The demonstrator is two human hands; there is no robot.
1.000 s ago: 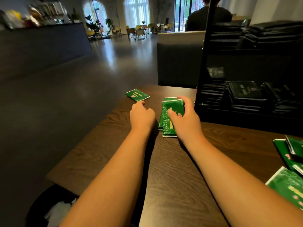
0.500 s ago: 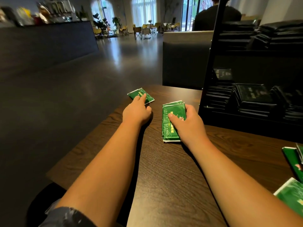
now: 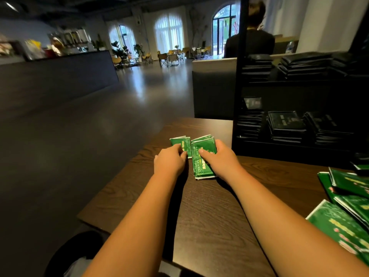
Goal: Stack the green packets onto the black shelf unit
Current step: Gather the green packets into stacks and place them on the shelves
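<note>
The dark wooden surface [image 3: 209,216] filled the lower frame, and the black shelf unit [image 3: 237,96] stood on its far right part, its tiers already carrying dark packets [image 3: 286,124] in flat piles. Loose green packets [image 3: 343,226] lay overlapping at the right edge of the surface, well apart from both hands.

Just left of the shelf unit's base, a stack of green packets [image 3: 201,158] lay flat on the surface. The right hand [image 3: 221,160] gripped it: the thumb lay across the top face and the fingers [image 3: 218,143] curled over the far right edge, so the stack sat clamped between them.

1 single green packet [image 3: 180,143] lay flat, touching the stack's left side. The left hand [image 3: 169,161] covered its near half, fingers held together and bent, tips pressing down on the top face, with the thumb off to the left and clear of the packet. Whether any fingertip hooked under its edge could not be told.
</note>
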